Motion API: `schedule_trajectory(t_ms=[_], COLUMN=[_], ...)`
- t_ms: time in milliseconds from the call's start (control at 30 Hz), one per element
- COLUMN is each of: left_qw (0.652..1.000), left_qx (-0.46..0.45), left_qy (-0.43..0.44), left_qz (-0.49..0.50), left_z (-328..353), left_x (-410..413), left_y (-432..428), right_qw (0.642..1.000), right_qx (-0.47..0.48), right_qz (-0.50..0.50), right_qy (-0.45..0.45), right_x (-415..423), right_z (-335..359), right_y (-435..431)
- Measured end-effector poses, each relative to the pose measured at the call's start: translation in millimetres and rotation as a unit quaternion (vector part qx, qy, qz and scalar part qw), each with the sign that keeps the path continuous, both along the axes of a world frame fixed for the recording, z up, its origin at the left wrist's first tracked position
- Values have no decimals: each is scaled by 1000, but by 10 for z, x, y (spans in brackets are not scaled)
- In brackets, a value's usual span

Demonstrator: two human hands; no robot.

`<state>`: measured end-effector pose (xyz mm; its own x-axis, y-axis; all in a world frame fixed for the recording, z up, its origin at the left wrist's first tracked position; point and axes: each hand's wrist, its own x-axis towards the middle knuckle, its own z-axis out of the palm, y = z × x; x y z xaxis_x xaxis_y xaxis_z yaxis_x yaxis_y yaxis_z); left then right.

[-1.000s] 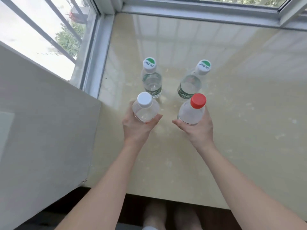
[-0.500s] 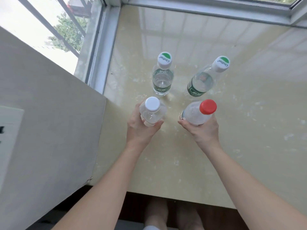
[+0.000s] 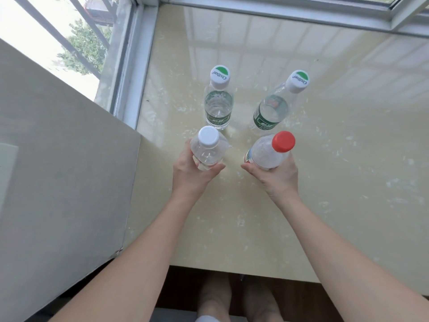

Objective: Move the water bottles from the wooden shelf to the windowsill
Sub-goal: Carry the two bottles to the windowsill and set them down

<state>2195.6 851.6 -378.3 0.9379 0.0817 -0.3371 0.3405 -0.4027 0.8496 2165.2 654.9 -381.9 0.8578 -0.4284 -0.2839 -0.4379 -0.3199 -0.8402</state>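
Four bottles sit in the centre of the frame. Over the last second I see little change in the hands: both grips are unchanged, and the held pair has kept its place just below the standing pair. One difference: the red-capped bottle (image 3: 267,154) now leans, cap toward the upper right, where a second ago its cap sat squarely over its body. The white-capped bottle (image 3: 207,151) remains close to upright. I read this as the set-down stage for the second pair, not yet a release. The left green-capped bottle (image 3: 218,103) and the right green-capped bottle (image 3: 271,110) already stand on the windowsill (image 3: 348,163), apart from each other and touched by neither hand. Left hand (image 3: 191,176): fingers and thumb wrapped round the lower body of the white-capped bottle, forearm entering from the lower left. Right hand (image 3: 277,176): wrapped round the lower body of the red-capped bottle, thumb pointing toward frame centre, forearm entering from the lower right. Both bases are hidden behind the hands; I cannot tell whether either touches the sill. The wooden shelf is not in view, so I cannot confirm how many bottles remain there. A pale wall panel (image 3: 58,170) fills the left of the frame.
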Motion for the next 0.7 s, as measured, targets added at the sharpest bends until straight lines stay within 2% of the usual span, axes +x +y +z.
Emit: schedule_trajectory(t_ms=[67,133,233,300,400,467,600,700], left_qw=[997,984,937,909,882,864,844,835], left_qx=[60,156,316,376,428,453,467,461], left_qy=[28,45,68,73,4,-57,-150,-214], left_qz=[-28,-67,-133,-161,-194,-215,-219,-209], left_z=[41,89,239,432,814,1087,1694,2215], left_x=[-16,-45,-75,-81,-83,-71,-23,-26], left_y=[49,163,389,477,547,576,479,276], right_qw=[1000,999,990,975,947,931,893,868], right_qx=[15,14,-71,-137,-219,-270,-378,-424], right_qz=[17,44,105,150,205,226,246,255], right_qy=[1,16,58,93,112,95,9,-51], right_x=[-18,-57,-169,-237,-293,-301,-277,-241], right_z=[22,62,189,347,685,963,1567,2015], right_y=[-34,-106,-281,-428,-636,-726,-801,-784])
